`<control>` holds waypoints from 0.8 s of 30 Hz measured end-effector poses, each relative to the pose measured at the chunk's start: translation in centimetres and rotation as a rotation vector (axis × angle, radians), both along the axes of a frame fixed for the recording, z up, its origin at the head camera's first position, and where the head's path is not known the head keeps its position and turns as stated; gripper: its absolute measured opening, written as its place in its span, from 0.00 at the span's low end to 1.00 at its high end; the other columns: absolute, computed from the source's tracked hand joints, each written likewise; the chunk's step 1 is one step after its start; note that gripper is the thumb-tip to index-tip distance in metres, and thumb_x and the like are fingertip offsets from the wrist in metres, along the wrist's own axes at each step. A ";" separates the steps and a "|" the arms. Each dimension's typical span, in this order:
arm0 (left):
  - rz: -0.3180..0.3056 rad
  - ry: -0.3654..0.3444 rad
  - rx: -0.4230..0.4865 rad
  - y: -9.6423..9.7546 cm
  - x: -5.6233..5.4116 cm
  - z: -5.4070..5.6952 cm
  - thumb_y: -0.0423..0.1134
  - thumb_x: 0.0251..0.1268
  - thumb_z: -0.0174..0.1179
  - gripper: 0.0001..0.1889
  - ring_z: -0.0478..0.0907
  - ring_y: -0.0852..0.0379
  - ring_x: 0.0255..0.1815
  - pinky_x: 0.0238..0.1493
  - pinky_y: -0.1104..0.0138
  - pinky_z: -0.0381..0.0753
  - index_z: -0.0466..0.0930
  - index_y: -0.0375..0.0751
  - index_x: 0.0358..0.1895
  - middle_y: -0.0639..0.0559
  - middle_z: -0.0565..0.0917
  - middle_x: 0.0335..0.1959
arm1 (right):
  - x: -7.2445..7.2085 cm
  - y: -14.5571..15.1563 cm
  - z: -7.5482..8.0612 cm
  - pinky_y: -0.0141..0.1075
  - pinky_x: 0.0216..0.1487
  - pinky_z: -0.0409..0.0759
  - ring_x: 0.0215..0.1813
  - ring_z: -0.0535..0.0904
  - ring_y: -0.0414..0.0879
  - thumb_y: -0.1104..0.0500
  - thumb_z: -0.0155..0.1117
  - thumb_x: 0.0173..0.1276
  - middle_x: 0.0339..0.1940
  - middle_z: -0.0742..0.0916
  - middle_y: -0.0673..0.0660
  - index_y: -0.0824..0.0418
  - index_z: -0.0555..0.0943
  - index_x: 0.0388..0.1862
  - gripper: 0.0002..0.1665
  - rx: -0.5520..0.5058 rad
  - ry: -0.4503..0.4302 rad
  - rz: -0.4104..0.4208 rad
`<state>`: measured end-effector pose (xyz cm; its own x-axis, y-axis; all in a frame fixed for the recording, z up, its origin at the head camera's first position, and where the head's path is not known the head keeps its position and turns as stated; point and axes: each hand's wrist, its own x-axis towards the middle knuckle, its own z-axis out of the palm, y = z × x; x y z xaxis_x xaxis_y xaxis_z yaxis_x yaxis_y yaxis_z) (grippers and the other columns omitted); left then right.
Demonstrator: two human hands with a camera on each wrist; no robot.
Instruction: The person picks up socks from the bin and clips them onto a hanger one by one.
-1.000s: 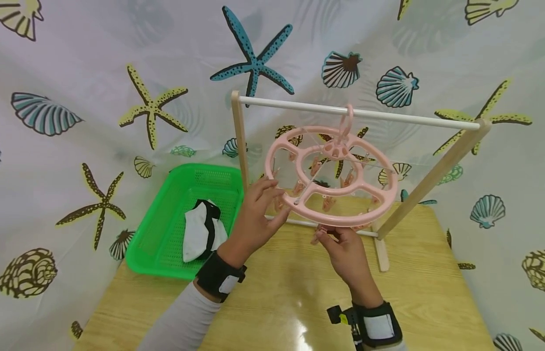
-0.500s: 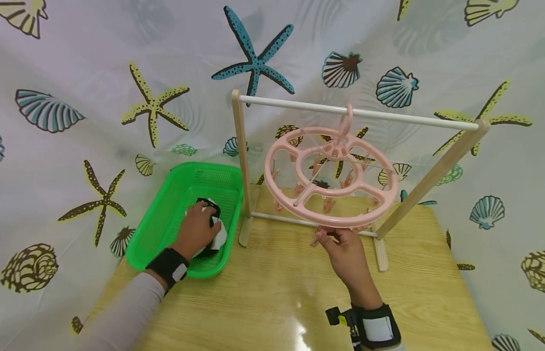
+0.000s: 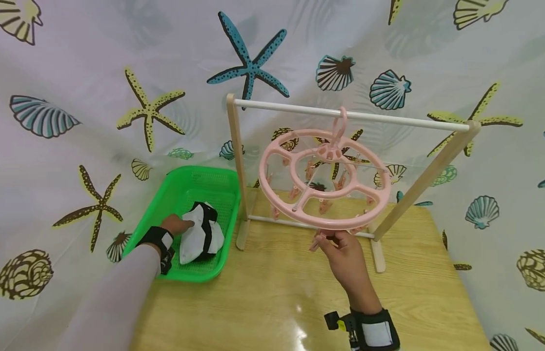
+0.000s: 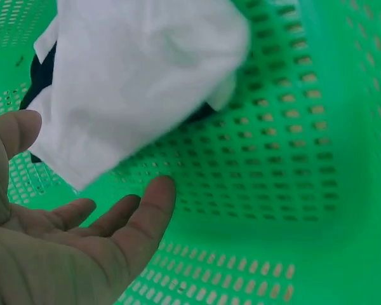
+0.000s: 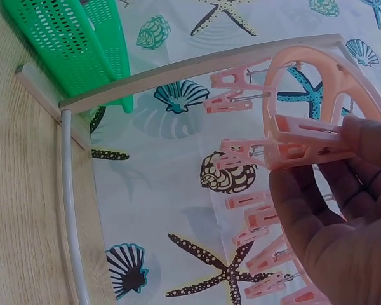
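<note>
My left hand reaches into a green plastic basket, at the left edge of bunched white and black cloth. In the left wrist view, the thumb lies at the white fabric and the other fingers spread apart beneath it. My right hand pinches a pink clothespin between thumb and fingers, at the front rim of a round pink drying hanger. Several more pink clothespins dangle from that hanger.
A drying stand with wooden posts and a white rod carries the hanger by its hook. It stands on a wood-grain table, right of the basket. Behind hangs a curtain printed with shells and starfish.
My left hand has left the hanger's rim, gone down over the cloth in the basket, then shifted to the cloth's left side. My right hand keeps its pinch on the clothespin.
</note>
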<state>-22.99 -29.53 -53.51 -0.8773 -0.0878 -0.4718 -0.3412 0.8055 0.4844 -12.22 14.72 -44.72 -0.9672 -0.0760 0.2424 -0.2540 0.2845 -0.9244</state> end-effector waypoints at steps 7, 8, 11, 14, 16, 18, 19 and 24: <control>-0.004 0.016 -0.008 0.5 -0.9 -2.0 0.48 0.72 0.49 0.42 0.60 0.24 0.68 0.64 0.45 0.67 0.46 0.10 0.69 0.16 0.56 0.69 | 0.3 -0.3 -0.2 0.39 0.44 0.80 0.42 0.83 0.46 0.59 0.63 0.73 0.35 0.85 0.52 0.58 0.83 0.39 0.05 -0.011 -0.033 0.001; -0.002 0.032 -0.021 0.4 -1.0 -2.3 0.48 0.72 0.49 0.42 0.59 0.24 0.68 0.65 0.45 0.67 0.45 0.11 0.70 0.16 0.56 0.69 | 0.3 -0.3 -0.3 0.39 0.44 0.80 0.42 0.83 0.46 0.58 0.63 0.73 0.35 0.86 0.52 0.58 0.83 0.39 0.05 -0.011 -0.031 0.005; 0.011 0.100 -0.034 0.4 -1.0 -2.3 0.44 0.70 0.49 0.39 0.65 0.23 0.63 0.59 0.45 0.72 0.49 0.10 0.68 0.15 0.62 0.64 | 0.2 -0.3 -0.3 0.39 0.44 0.80 0.42 0.83 0.47 0.59 0.63 0.73 0.34 0.86 0.53 0.58 0.83 0.38 0.05 -0.015 -0.013 0.009; 0.019 0.177 -0.049 0.6 -0.9 -1.7 0.40 0.68 0.50 0.28 0.75 0.28 0.47 0.45 0.49 0.77 0.65 0.10 0.54 0.19 0.73 0.48 | 0.0 -0.3 -0.4 0.39 0.43 0.80 0.42 0.83 0.47 0.59 0.63 0.73 0.34 0.86 0.54 0.59 0.84 0.38 0.05 -0.013 -0.005 0.003; 0.006 0.213 -0.057 0.7 -1.0 -1.3 0.36 0.66 0.51 0.17 0.74 0.39 0.30 0.32 0.55 0.74 0.71 0.17 0.35 0.31 0.75 0.29 | 0.0 -0.2 -0.3 0.39 0.44 0.80 0.42 0.83 0.47 0.58 0.63 0.74 0.34 0.86 0.54 0.59 0.84 0.38 0.06 -0.015 -0.013 -0.001; -0.035 0.325 -0.055 -1.0 -2.6 -4.9 0.36 0.63 0.50 0.14 0.64 0.52 0.18 0.23 0.62 0.66 0.68 0.34 0.19 0.48 0.66 0.16 | 0.0 -0.1 -0.3 0.39 0.44 0.80 0.42 0.83 0.46 0.57 0.63 0.74 0.34 0.86 0.53 0.58 0.84 0.38 0.07 -0.016 -0.025 -0.005; -0.050 0.324 -0.069 -1.2 -2.9 -5.0 0.34 0.62 0.50 0.16 0.63 0.53 0.16 0.22 0.62 0.66 0.64 0.39 0.15 0.51 0.64 0.14 | 0.1 -0.1 -0.2 0.39 0.44 0.80 0.42 0.83 0.47 0.57 0.63 0.74 0.34 0.86 0.53 0.58 0.84 0.38 0.07 -0.017 -0.029 -0.005; -0.122 0.304 -0.108 -1.1 -2.5 -4.0 0.34 0.64 0.55 0.21 0.66 0.53 0.17 0.23 0.62 0.68 0.62 0.47 0.12 0.54 0.65 0.13 | 0.0 -0.1 -0.1 0.39 0.45 0.80 0.43 0.83 0.48 0.57 0.63 0.74 0.35 0.86 0.54 0.59 0.84 0.38 0.07 -0.033 -0.016 0.011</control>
<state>-25.48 -30.65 -57.51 -0.9835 -0.0090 -0.1808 -0.0924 0.8839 0.4585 -12.24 14.61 -44.81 -0.9702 -0.0789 0.2292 -0.2419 0.2507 -0.9374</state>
